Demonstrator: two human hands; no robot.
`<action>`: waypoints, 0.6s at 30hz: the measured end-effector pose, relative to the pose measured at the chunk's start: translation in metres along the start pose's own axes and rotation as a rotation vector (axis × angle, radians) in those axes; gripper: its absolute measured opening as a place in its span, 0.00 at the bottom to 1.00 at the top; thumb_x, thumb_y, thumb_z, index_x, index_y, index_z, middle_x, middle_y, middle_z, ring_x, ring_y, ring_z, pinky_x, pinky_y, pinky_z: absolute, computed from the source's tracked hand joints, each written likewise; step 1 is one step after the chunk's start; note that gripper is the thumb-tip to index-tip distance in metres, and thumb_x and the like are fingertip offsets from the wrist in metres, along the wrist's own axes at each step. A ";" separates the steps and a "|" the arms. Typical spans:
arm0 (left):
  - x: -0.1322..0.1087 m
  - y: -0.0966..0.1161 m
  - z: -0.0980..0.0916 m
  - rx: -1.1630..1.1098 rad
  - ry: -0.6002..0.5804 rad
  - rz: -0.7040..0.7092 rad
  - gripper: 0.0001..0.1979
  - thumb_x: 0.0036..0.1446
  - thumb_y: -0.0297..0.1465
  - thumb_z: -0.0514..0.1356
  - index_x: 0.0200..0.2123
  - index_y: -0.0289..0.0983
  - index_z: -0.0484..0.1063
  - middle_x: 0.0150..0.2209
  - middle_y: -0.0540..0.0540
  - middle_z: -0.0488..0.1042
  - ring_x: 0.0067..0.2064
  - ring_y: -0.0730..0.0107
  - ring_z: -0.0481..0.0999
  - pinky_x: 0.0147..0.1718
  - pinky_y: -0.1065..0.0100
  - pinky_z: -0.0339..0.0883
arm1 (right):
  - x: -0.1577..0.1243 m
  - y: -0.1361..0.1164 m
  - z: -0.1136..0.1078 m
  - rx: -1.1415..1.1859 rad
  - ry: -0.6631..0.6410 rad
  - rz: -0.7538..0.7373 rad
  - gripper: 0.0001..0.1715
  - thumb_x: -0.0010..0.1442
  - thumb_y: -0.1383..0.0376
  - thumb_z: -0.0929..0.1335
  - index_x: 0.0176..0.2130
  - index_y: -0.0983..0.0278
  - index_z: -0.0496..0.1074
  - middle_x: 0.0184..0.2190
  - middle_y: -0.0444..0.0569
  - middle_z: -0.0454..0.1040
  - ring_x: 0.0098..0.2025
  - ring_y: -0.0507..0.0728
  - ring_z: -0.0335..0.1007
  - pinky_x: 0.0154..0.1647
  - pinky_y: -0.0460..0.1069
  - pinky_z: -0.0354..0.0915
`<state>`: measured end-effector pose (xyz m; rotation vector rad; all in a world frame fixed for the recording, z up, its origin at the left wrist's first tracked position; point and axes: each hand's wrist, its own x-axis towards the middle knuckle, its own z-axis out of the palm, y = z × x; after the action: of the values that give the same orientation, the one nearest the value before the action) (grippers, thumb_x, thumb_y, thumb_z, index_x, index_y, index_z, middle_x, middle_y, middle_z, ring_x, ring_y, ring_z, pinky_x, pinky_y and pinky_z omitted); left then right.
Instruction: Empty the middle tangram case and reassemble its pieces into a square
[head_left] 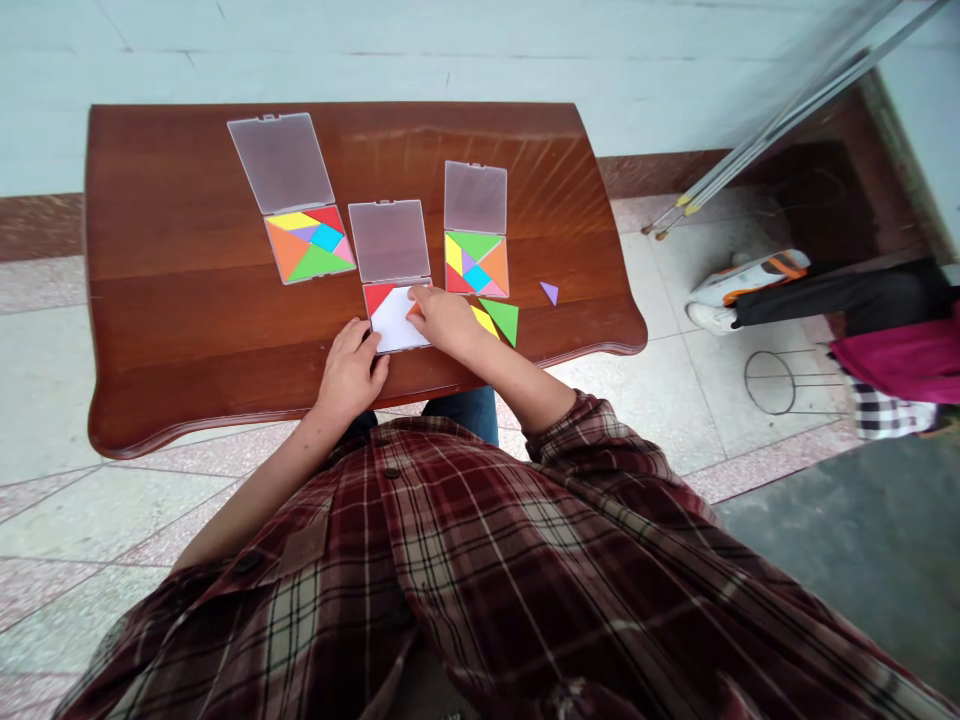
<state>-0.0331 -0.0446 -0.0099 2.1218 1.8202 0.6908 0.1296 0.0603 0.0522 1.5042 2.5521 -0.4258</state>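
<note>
The middle tangram case (400, 347) lies with its clear lid (390, 242) folded back and a white base showing. A red triangle (377, 297) sits in its upper left corner. My right hand (446, 322) reaches over the case's right side, fingers pinched on an orange tangram piece (413, 311), mostly hidden under them. At the lower left corner of the case rests my left hand (349, 370), fingers apart, touching its edge. To the right of the case, partly behind my right forearm, lie a yellow piece (485, 321) and a green triangle (501, 320).
Filled tangram cases, lids folded back, lie at left (310, 246) and right (477, 265) on the brown table (180, 320). A purple triangle (550, 293) lies near the right end. Crutches (720, 180) lean beyond; another person's leg (840, 305) shows at far right.
</note>
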 end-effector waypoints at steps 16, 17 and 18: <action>0.001 0.002 -0.002 -0.002 -0.007 -0.008 0.18 0.61 0.34 0.52 0.50 0.34 0.71 0.58 0.37 0.68 0.65 0.49 0.62 0.64 0.46 0.58 | 0.001 0.025 0.002 0.272 0.084 0.028 0.18 0.61 0.65 0.65 0.51 0.67 0.70 0.46 0.55 0.75 0.46 0.60 0.71 0.46 0.52 0.64; 0.001 0.002 -0.002 -0.005 -0.006 -0.009 0.17 0.61 0.34 0.52 0.50 0.34 0.71 0.58 0.37 0.68 0.65 0.49 0.62 0.64 0.45 0.58 | 0.001 0.033 0.002 0.316 0.121 0.050 0.17 0.61 0.65 0.65 0.50 0.66 0.70 0.43 0.54 0.76 0.43 0.59 0.71 0.44 0.52 0.64; 0.001 0.002 -0.002 -0.007 -0.005 -0.010 0.17 0.61 0.34 0.52 0.50 0.35 0.71 0.58 0.37 0.68 0.65 0.49 0.62 0.64 0.45 0.58 | 0.000 0.041 0.001 0.353 0.161 0.076 0.16 0.60 0.65 0.65 0.48 0.66 0.71 0.41 0.53 0.76 0.41 0.59 0.71 0.43 0.52 0.64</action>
<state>-0.0328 -0.0442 -0.0071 2.1069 1.8210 0.6879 0.1652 0.0787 0.0441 1.8127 2.6324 -0.8112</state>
